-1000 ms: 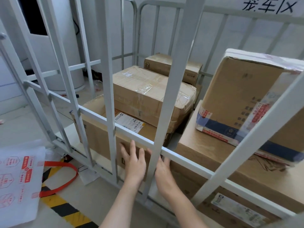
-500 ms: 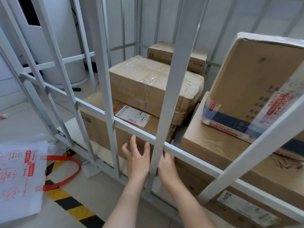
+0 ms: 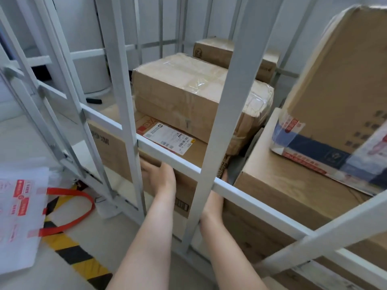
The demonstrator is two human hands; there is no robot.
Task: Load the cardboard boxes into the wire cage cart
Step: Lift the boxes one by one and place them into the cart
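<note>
Your L hand [image 3: 160,174] reaches through the wire cage cart [image 3: 125,101] bars, fingers flat on the front of the bottom labelled box [image 3: 113,147], gripping nothing. R hand [image 3: 215,195] is at that box's right corner, mostly behind an upright bar, so can't tell its grip. Taped box [image 3: 188,91] lies on top. Big box [image 3: 293,195] w/ a tilted parcel [image 3: 345,80] sits just right. White bag [image 3: 21,206] on the floor, left.

5 cardboard boxes [image 3: 188,91], maybe a 6th bottom rt; 2 hands [image 3: 161,176]; 1 cage cart [image 3: 167,157]; 1 bag [image 3: 21,206].
</note>
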